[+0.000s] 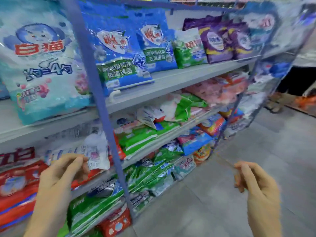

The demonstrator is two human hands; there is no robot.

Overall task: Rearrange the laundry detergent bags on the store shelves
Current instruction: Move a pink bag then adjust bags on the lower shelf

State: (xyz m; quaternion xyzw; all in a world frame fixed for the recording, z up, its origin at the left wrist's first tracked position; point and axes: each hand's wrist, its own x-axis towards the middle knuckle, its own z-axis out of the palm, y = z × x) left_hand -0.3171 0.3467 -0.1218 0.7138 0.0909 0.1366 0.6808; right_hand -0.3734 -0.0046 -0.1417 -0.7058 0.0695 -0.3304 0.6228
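The white detergent bag (pixel 95 149) lies on red bags (pixel 18 182) in the left bay, just beside the blue shelf post (pixel 109 127). My left hand (pixel 58 178) pinches its lower edge between thumb and fingers. My right hand (pixel 254 183) hangs over the floor (pixel 213 211), fingers loosely curled, holding nothing.

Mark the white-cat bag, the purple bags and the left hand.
white-cat bag (pixel 42 69): head view, centre of its front.
purple bags (pixel 216 45): head view, front of the left one.
left hand (pixel 58 177): head view, back of hand.
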